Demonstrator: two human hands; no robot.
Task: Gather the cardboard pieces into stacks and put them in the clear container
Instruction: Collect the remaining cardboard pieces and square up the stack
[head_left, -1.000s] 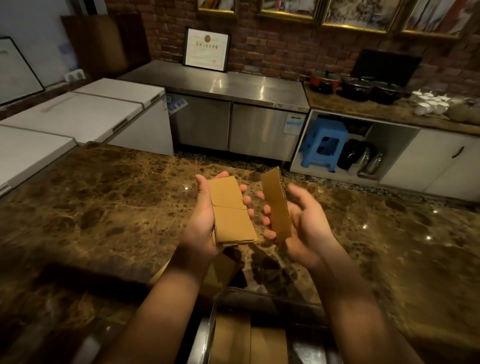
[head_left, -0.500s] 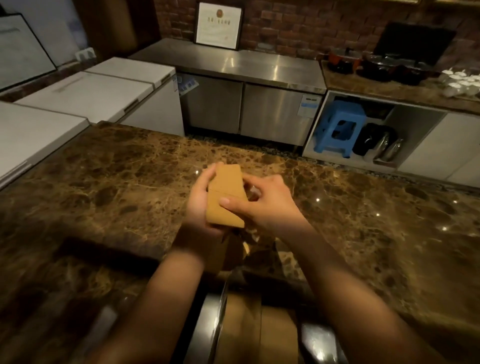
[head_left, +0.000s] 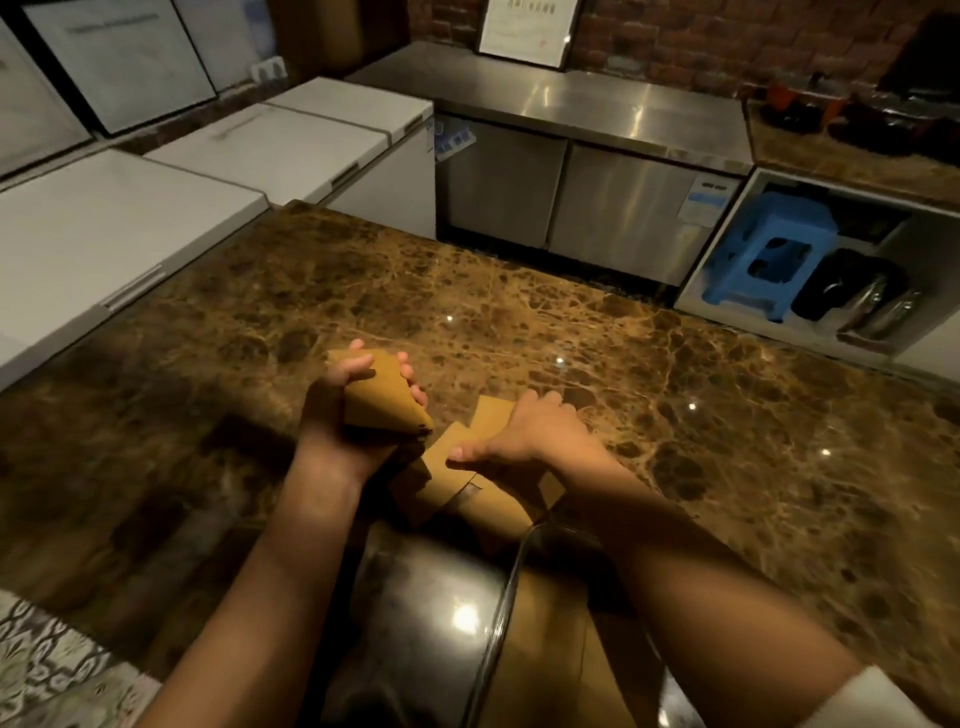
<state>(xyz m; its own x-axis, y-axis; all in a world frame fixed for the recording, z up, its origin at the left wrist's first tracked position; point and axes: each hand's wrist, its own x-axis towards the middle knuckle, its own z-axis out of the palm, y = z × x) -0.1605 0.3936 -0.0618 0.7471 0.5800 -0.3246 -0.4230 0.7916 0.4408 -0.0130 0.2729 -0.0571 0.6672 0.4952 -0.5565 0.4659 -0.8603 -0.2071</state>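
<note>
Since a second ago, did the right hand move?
Yes. The right hand left the stack and dropped toward the marble counter, onto the loose cardboard.

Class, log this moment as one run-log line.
left hand: grips cardboard stack | right hand: on loose cardboard pieces | clear container: near edge

Bare marble counter beyond; loose cardboard pieces before container rim.

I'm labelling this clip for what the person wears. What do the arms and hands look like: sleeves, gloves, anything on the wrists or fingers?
Both hands are bare, with no gloves. The left hand and its forearm show no sleeve up to the frame edge. The right hand is bare too, with a pale sleeve edge near the elbow. No watch, band or ring shows, though the light is dim.
</note>
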